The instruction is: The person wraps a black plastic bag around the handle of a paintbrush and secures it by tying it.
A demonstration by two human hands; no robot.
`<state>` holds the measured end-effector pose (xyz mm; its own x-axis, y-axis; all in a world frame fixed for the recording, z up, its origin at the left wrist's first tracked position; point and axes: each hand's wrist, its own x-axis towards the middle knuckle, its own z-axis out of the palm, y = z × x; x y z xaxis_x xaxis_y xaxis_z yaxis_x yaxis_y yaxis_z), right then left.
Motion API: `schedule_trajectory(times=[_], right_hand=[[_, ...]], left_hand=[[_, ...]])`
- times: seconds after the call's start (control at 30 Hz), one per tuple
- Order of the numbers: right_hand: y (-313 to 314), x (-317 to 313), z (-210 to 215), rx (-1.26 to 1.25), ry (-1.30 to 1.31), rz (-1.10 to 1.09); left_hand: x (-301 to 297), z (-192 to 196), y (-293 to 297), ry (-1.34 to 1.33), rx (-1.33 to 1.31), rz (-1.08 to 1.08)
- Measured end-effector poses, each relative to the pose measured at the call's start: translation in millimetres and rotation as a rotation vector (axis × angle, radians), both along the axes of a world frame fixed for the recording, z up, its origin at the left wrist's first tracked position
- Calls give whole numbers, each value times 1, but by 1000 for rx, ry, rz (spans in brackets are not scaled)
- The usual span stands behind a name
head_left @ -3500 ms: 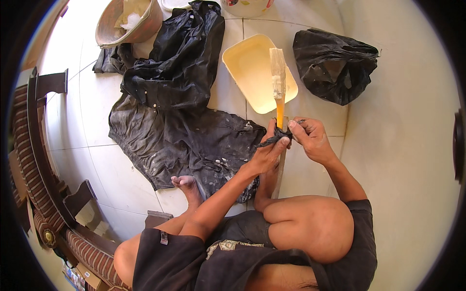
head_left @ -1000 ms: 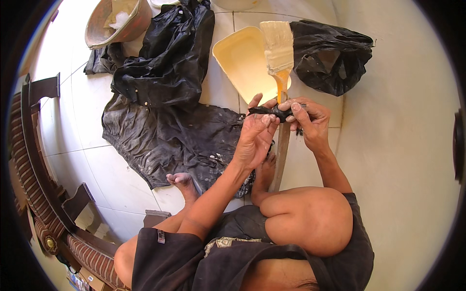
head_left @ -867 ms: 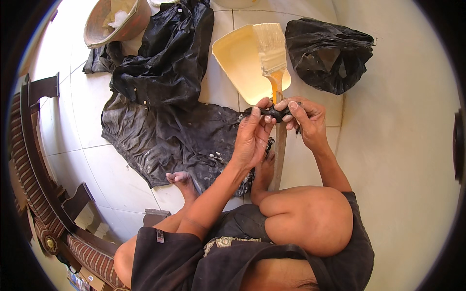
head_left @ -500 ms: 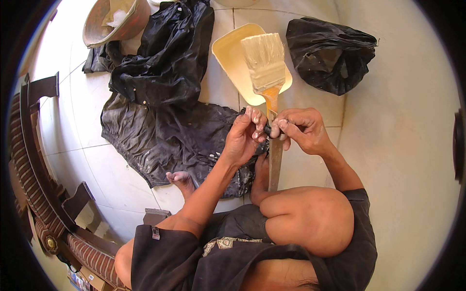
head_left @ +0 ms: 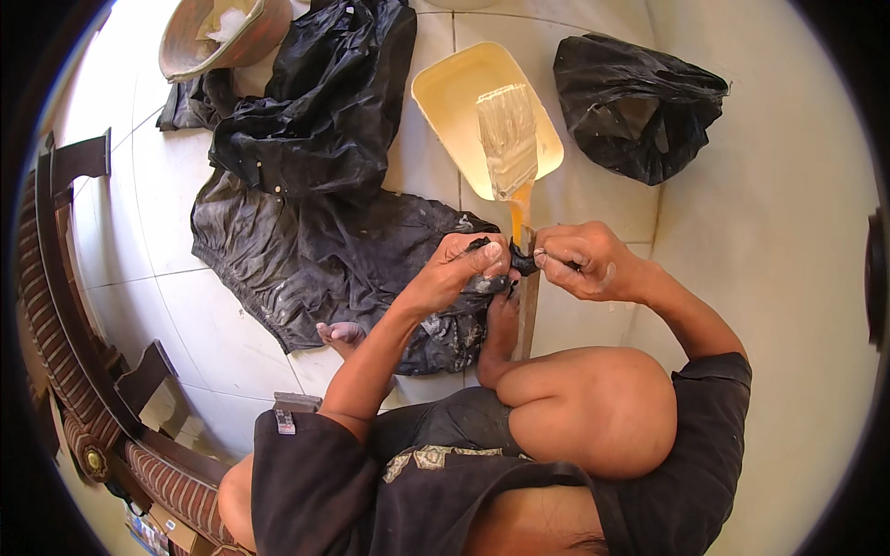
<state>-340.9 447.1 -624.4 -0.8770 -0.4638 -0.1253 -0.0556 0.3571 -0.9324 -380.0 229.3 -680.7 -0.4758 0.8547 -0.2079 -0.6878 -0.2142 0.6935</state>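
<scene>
Black strip: at the join of the paintbrush handle and the wooden stick, above the tiled floor, stretched out to both sides.
Left hand: fingers curled tightly on one end.
Right hand: thumb and forefinger pinched on the other end.
Pulling well: best drawn evenly from both sides, brush and stick in line, so the wrap bites without slipping.
Bristles: pale-coated, in view over the cream tray's near edge.
In the way: bare foot just beside the stick; stained dark cloth near the left hand might catch loose ends.
Farther: black plastic bag near the floor's right edge; bucket toward its far left corner.
</scene>
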Motion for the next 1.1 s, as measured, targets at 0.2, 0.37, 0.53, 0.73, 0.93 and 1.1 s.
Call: schedule_trajectory(times=[0.2,0.37,0.53,0.73,0.93,1.1], right_hand=[[1,-5,-2,71,-28,-72],[-13,-4,-5,101,238,-232],[-27,-3,-22,-446,-231,-482],[-6,21,-53,-550,-374,-646],[-42,13,-27,-810,-432,-916],[-28,33,-52,-377,-374,-850]], left_hand=[[0,-3,-7,85,-161,54],[10,-3,8,171,-132,276],[-1,5,5,141,-240,345],[8,-6,11,91,34,343],[10,-10,10,87,109,334],[10,-6,14,177,-73,359]])
